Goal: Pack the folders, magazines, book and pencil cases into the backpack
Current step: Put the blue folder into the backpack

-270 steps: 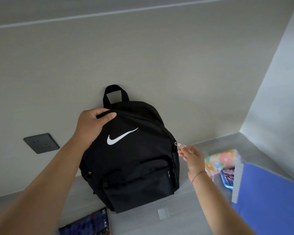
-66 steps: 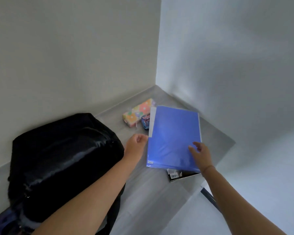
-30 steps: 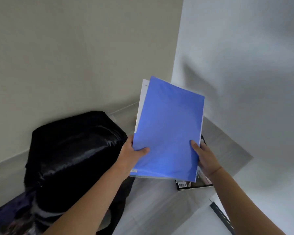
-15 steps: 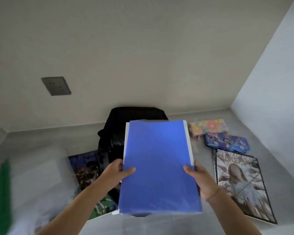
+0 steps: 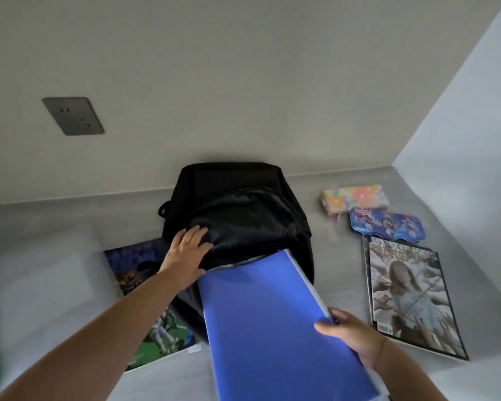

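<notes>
While the right hand (image 5: 350, 334) grips the blue folder (image 5: 266, 314), the folder's far end sits in the mouth of the black backpack (image 5: 237, 204).
Right hand: thumb on top of the cover, fingers curled under, at the folder's right edge near the near corner. Left hand (image 5: 185, 256): fingers nearly straight, spread on the black fabric just left of the opening and pressing on it; whether the thumb hooks the rim cannot be told. The backpack lies flat on the grey desk (image 5: 339, 256), its opening facing the camera and its far end near the wall. It partly covers a magazine (image 5: 145, 287) to its left. To its right, apart from it, lie a floral pencil case (image 5: 355, 198), a blue pencil case (image 5: 385, 225) just in front of that, and a stack of magazines (image 5: 411, 296). There is a wall socket (image 5: 73, 115) at upper left.
</notes>
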Motion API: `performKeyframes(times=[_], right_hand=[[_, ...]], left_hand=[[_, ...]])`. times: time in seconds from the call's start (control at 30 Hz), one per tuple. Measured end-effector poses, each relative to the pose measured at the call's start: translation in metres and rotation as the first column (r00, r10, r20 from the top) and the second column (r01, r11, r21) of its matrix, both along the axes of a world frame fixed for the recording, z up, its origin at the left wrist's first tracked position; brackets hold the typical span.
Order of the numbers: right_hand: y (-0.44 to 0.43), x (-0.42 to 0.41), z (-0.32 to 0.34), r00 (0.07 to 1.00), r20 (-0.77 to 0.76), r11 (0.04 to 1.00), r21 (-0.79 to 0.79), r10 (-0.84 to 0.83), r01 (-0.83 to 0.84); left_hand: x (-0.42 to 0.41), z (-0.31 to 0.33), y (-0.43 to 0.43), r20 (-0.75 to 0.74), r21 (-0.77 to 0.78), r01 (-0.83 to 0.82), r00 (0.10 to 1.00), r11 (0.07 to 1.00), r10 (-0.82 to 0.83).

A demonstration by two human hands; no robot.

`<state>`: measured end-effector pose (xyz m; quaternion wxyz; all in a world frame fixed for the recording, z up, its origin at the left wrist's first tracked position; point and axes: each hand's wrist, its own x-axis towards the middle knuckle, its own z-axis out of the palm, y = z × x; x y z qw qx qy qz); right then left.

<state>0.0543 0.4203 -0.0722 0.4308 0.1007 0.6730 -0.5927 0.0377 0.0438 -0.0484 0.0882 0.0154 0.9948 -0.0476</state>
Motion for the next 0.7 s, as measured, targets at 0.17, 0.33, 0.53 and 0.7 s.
performKeyframes(times=[0.17, 0.33, 0.53, 0.7], right_hand=[[0.013, -0.008, -0.005, 0.998, 0.055, 0.998, 0.046, 0.029, -0.032], [0.013, -0.015, -0.008, 0.995, 0.085, 0.995, 0.075, 0.054, -0.061], [0.007, -0.02, -0.008, 0.993, 0.092, 0.995, 0.066, 0.073, -0.079], [0.003, -0.026, -0.005, 0.991, 0.09, 0.993, 0.055, 0.095, -0.1]], left_hand=[[-0.02, -0.019, 0.0, 0.013, -0.07, 0.008, 1.0, 0.998, -0.007], [-0.037, -0.022, 0.005, -0.078, -0.17, -0.001, 0.997, 0.985, -0.013], [-0.054, -0.03, 0.005, -0.082, -0.318, 0.22, 0.963, 0.922, -0.258], [-0.071, -0.032, 0.01, -0.019, -0.338, 0.239, 0.965, 0.91, -0.26]])
